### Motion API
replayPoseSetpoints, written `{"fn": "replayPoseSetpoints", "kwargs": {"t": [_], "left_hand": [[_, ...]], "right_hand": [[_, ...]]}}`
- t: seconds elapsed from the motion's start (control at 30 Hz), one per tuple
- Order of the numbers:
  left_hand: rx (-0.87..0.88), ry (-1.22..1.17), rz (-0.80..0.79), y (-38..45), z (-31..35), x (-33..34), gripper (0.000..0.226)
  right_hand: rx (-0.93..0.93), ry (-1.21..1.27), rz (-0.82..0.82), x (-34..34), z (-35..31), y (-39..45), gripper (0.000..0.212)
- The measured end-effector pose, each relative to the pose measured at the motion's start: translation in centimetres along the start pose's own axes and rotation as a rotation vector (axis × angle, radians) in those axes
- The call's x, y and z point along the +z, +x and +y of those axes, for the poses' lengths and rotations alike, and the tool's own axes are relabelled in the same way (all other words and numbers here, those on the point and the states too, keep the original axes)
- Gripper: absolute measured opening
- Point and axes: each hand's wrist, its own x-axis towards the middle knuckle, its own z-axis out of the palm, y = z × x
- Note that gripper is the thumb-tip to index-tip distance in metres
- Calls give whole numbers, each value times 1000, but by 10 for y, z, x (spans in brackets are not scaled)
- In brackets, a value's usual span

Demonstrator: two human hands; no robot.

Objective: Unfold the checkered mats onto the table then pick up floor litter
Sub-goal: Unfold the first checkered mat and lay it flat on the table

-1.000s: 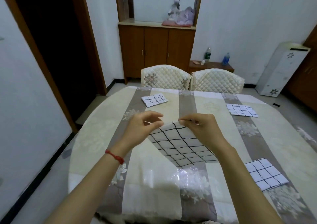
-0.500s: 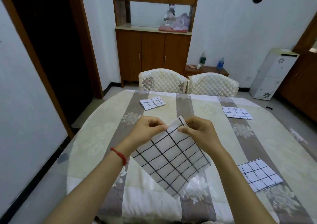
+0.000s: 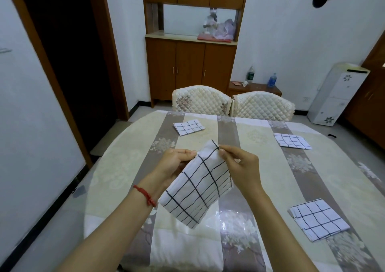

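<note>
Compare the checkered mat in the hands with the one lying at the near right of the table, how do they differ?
The held mat hangs in the air, pinched at its top by the left hand and right hand; the near-right mat lies flat on the table, untouched. The held mat droops and tilts; the near-right mat shows stacked folded layers. Both are white with black grid lines.

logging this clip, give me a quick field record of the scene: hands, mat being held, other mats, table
left hand: left hand pinches the upper left edge of the held mat
right hand: right hand pinches its top corner
held mat: held mat, white with black grid, lifted above the table, still folded
other mats: three folded on the table: far left mat, far right mat, near right mat
table: table, rounded, striped floral cloth under clear cover
chairs: two quilted chairs at the far side
</note>
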Motion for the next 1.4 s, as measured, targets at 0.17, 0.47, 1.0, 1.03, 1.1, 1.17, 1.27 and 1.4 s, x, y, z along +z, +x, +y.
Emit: {"fn": "replayPoseSetpoints", "kwargs": {"t": [0.17, 0.47, 1.0, 1.03, 1.1, 1.17, 1.27, 1.4], "left_hand": [[64, -34, 54, 2, -1, 1, 11], [108, -87, 339, 11, -7, -15, 13], [520, 661, 58, 18, -2, 13, 25], [533, 638, 105, 18, 1, 13, 24], [557, 572, 178, 16, 9, 10, 21], [567, 509, 234, 17, 14, 2, 20], [588, 447, 324, 21, 18, -10, 20], [596, 449, 436, 26, 17, -22, 24]], "right_hand": [[78, 58, -109, 7, -4, -1, 45], [232, 195, 50, 5, 2, 9, 10], [10, 58, -119, -8, -7, 18, 17], [48, 50, -129, -13, -3, 17, 14], [144, 15, -194, -24, 9, 16, 11], [244, 28, -270, -38, 24, 11, 33], [359, 175, -265, -55, 37, 5, 31], [460, 323, -257, -62, 45, 2, 20]]}}
